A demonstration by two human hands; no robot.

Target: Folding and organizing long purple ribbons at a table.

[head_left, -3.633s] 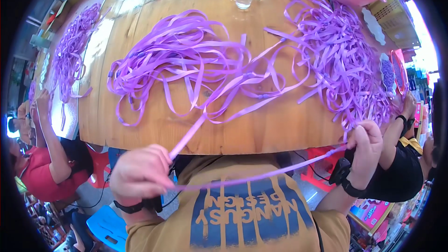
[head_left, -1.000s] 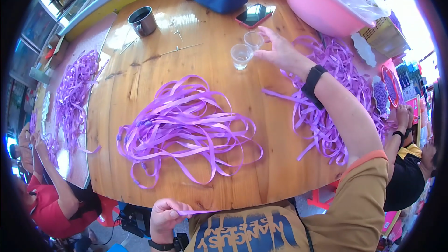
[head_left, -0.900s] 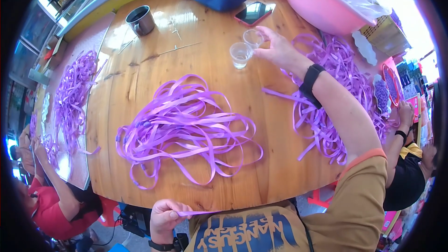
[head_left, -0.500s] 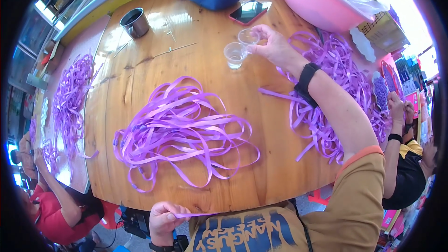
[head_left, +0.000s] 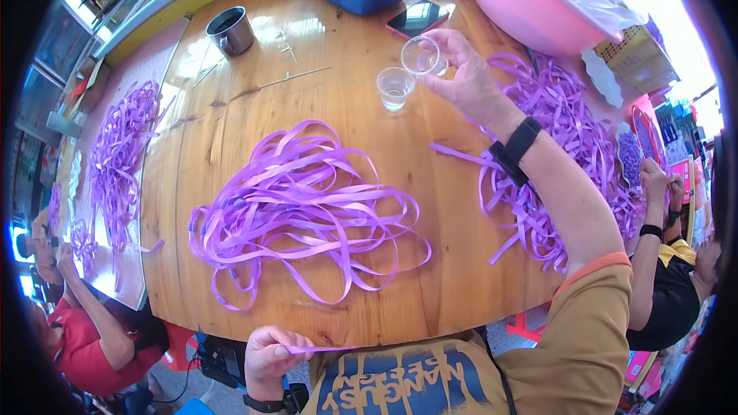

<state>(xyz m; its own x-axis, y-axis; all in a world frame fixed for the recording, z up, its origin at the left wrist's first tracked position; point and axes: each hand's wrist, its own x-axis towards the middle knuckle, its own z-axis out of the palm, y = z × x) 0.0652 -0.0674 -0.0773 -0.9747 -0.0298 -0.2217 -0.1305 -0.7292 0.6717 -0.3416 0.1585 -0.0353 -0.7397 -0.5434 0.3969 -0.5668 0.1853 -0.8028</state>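
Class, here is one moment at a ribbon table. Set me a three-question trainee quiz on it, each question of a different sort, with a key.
1. True or false: the right hand holds a small clear cup tilted above the wooden table.
2. Which lies nearest the second clear cup? A) metal mug B) phone C) pink basin
3. Fill in: the left hand pinches a purple ____ below the table edge.

Key: 1 true; 2 B; 3 ribbon.
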